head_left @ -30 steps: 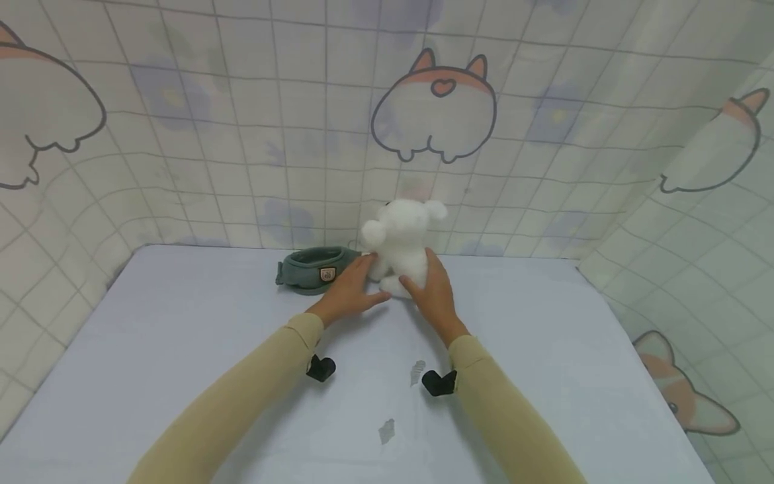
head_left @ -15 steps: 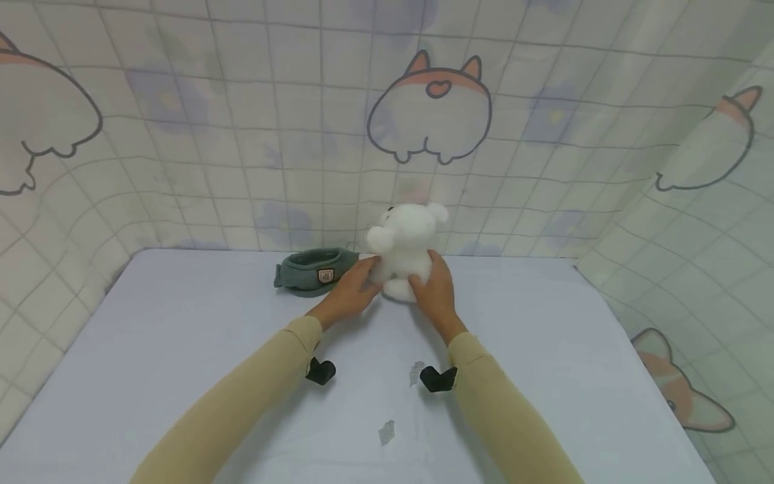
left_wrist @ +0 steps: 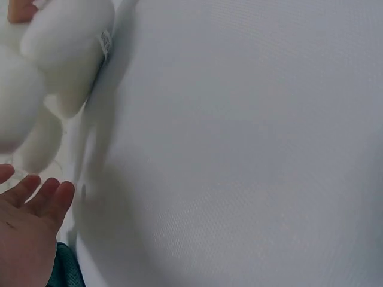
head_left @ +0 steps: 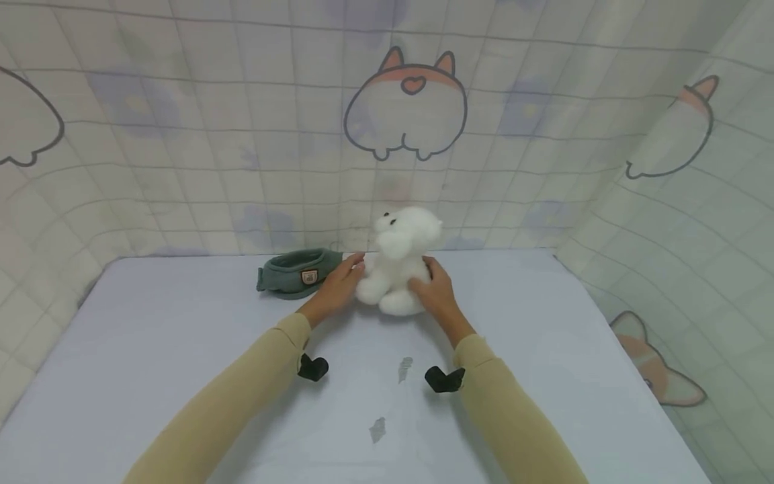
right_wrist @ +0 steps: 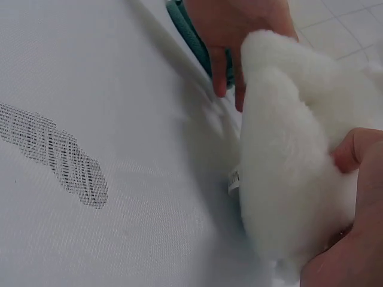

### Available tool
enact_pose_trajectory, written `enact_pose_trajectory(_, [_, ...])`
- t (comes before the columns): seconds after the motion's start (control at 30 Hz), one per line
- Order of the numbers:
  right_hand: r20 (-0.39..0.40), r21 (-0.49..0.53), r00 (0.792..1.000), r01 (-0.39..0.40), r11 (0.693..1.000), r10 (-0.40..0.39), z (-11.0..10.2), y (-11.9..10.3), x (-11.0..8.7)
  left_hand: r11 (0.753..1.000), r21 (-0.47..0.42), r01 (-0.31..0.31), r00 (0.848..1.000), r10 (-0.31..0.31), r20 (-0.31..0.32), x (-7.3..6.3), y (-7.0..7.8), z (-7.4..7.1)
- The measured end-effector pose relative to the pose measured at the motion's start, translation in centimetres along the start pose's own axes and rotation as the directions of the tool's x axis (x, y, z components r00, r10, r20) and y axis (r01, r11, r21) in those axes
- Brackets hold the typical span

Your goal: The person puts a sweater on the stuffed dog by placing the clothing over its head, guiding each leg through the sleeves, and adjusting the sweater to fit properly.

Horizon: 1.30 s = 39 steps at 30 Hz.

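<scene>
A white plush toy animal with dark eyes sits at the back of the table, its face tilted up toward the left. My right hand grips its right side, thumb on the front of the body; in the right wrist view the thumb presses into the fur. On the other side, my left hand has its fingers extended, just short of the toy in the left wrist view. Behind that hand lies a grey-green cloth item with an open top and a small patch, partly covered.
The white table carries two grey worn patches near the middle. A cloth curtain with grid lines and cartoon dogs hangs along the back and sides. Black wrist mounts stick out below both sleeves.
The toy has turned so its face and eyes show, and it sits slightly nearer. My left hand has come away from its side, while the right keeps its grip. The head view has shifted slightly.
</scene>
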State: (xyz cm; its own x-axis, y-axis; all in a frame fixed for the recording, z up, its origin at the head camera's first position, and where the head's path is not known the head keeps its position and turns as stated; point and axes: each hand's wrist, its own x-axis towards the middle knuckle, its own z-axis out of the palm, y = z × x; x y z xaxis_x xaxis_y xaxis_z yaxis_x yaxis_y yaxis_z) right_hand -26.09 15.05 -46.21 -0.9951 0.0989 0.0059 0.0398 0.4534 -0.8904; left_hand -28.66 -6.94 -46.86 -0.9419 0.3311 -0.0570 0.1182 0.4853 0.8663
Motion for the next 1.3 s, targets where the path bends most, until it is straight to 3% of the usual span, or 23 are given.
enact_pose_trajectory(0.13, [0.074,0.091,0.997,-0.003,0.996,-0.003,-0.2,-0.1,-0.4,0.997,-0.056,0.056,0.998,-0.054,0.028,0.1,-0.4,-0.2])
enact_pose_trajectory(0.23, [0.102,0.160,0.994,0.009,0.987,-0.025,-0.2,-0.2,-0.7,0.989,-0.131,0.067,0.997,-0.061,0.053,0.3,-0.6,-0.3])
enact_pose_trajectory(0.4, [0.155,0.283,0.987,-0.011,0.959,-0.035,-0.2,-0.4,-1.1,0.956,-0.282,0.085,0.993,-0.057,0.106,0.2,-0.5,-0.5])
enact_pose_trajectory(0.6, [0.187,0.457,0.982,-0.071,0.887,-0.018,0.1,-0.8,-1.6,0.862,-0.492,0.124,0.980,-0.028,0.198,0.0,-0.2,-0.2])
enact_pose_trajectory(0.73, [0.209,0.574,0.978,-0.133,0.808,0.012,0.6,-1.1,-1.5,0.764,-0.625,0.160,0.972,-0.011,0.235,-0.2,0.1,0.1])
enact_pose_trajectory(0.8, [0.219,0.594,0.975,-0.162,0.788,0.036,0.8,-1.1,-1.5,0.723,-0.666,0.184,0.967,-0.013,0.253,-0.3,0.3,0.3])
enact_pose_trajectory(0.9, [0.216,0.619,0.974,-0.187,0.762,0.064,1.0,-1.1,-1.4,0.704,-0.678,0.211,0.961,-0.021,0.277,-0.3,0.5,0.5])
enact_pose_trajectory(1.0, [0.197,0.618,0.977,-0.187,0.764,0.080,1.0,-1.1,-1.4,0.716,-0.661,0.222,0.956,-0.028,0.291,-0.3,0.6,0.7])
enact_pose_trajectory(1.07, [0.178,0.595,0.980,-0.177,0.784,0.086,0.9,-0.9,-1.4,0.715,-0.662,0.225,0.956,-0.029,0.293,-0.3,0.7,0.8])
enact_pose_trajectory(1.3, [0.072,0.406,0.996,-0.076,0.911,0.051,0.4,-0.1,-1.7,0.671,-0.719,0.181,0.971,-0.004,0.241,-0.4,1.1,1.0])
